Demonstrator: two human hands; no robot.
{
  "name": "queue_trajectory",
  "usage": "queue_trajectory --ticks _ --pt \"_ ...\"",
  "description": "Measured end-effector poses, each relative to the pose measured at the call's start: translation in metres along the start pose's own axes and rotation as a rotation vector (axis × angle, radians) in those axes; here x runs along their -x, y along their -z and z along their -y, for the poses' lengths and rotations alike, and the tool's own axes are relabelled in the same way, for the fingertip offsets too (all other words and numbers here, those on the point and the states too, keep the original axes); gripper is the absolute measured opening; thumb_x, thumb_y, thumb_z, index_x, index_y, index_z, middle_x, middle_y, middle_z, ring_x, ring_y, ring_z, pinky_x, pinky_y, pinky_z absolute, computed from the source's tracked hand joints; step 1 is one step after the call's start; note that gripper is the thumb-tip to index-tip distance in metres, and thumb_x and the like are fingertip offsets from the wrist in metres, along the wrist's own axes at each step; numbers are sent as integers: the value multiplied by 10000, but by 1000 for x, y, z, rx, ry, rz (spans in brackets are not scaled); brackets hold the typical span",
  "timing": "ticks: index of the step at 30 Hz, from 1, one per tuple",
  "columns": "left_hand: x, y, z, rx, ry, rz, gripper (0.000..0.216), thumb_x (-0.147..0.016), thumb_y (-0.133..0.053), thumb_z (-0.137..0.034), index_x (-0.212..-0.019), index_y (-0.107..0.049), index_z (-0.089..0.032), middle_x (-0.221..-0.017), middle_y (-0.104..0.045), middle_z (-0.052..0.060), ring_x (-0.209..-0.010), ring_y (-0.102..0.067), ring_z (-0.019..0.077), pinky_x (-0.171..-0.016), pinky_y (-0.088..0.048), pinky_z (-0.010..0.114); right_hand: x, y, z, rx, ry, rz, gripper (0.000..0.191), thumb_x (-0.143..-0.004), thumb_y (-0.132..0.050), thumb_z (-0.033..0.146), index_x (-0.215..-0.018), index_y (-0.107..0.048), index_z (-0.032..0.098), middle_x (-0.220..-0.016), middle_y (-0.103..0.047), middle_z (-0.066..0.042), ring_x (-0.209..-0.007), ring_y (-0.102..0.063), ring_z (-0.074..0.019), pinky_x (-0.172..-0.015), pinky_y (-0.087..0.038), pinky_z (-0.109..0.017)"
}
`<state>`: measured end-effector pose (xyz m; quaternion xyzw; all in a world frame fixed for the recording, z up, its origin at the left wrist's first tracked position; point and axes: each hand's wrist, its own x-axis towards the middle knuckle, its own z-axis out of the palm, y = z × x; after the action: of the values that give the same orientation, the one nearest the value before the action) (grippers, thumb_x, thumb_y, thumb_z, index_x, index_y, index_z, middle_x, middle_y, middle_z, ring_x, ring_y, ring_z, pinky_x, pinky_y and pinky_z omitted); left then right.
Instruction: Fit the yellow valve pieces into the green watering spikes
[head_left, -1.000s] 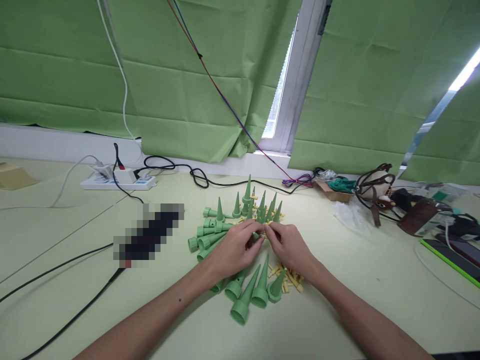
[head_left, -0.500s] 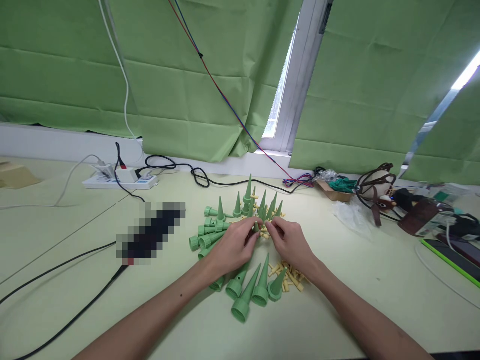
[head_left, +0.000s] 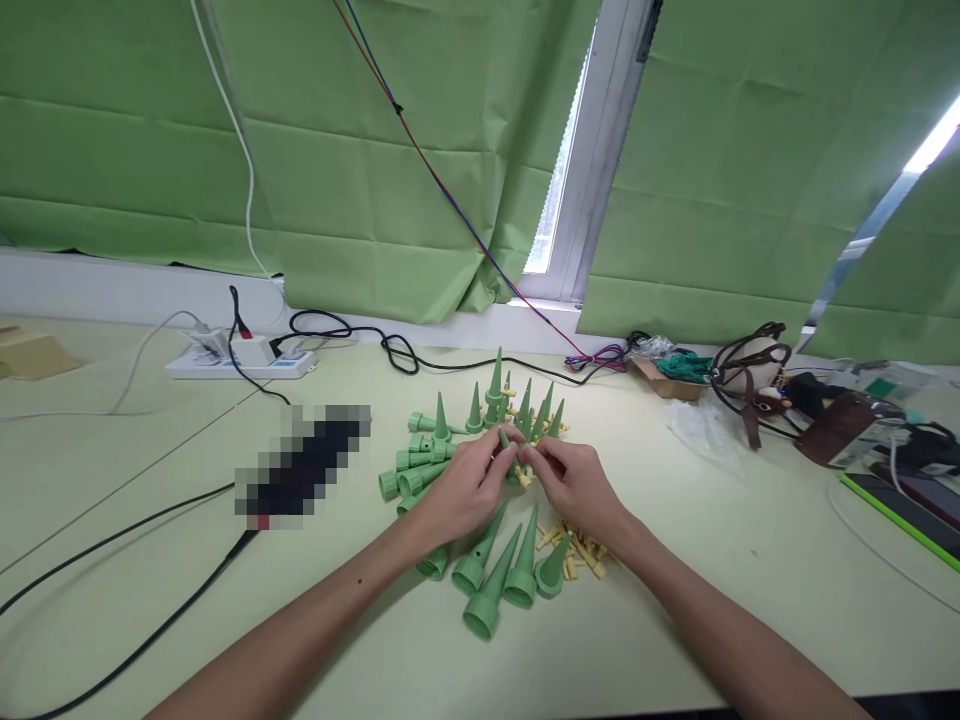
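Observation:
My left hand (head_left: 474, 482) is closed around a green plastic watering spike (head_left: 504, 437), its pointed tip showing above the thumb. Close against it, my right hand (head_left: 574, 478) pinches with thumb and fingertips at the spike's other end; whatever lies in that pinch is mostly hidden. Just below the fingers shows a small yellow valve piece (head_left: 523, 478). Several green spikes with yellow pieces fitted stand upright behind my hands, such as a tall spike (head_left: 495, 378). Loose spikes (head_left: 486, 600) lie in front, beside a pile of yellow valve pieces (head_left: 581, 553).
A white power strip (head_left: 240, 365) sits at the back left, with black cables along the wall. A pixelated dark object (head_left: 304, 470) lies left of the spikes. On the right are a clear plastic bag (head_left: 701, 435), a cardboard box (head_left: 671, 380) and a green-edged phone (head_left: 900, 525).
The spike in my left hand has turned, its tip rising and showing more. My right hand has moved slightly left, nearer to my left fingers.

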<state>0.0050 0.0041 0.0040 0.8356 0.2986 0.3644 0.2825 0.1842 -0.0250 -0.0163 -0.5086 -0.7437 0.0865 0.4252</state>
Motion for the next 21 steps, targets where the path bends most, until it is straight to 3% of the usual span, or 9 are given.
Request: queue_trajectory --ticks 9,14,21 --pt "-3 0 9 100 114 -6 257 -1005 -358 -389 -1107 -509 -207 -608 -404 -47 -522 -385 129 -487 -333 237 -1 1 3 -45 -12 38 409 -982 -447 365 -621 -338 206 -536 -341 56 -497 -332 -104 -515 -261 -251" --pt "-5 3 4 162 142 -4 240 -1006 -360 -393 -1106 -473 -206 -679 -502 -32 -515 -353 113 -484 -307 231 -2 3 1 -44 18 43 379 -978 -455 327 -629 -376 200 -539 -347 57 -493 -320 -99 -511 -265 -245" --pt "-3 1 2 -54 108 -3 263 -969 -456 -361 -770 -453 -189 -641 -449 -38 -580 -401 121 -540 -305 246 -3 6 -4 -26 47 22 378 -979 -461 309 -631 -366 198 -549 -332 60 -503 -307 -97 -524 -264 -242"
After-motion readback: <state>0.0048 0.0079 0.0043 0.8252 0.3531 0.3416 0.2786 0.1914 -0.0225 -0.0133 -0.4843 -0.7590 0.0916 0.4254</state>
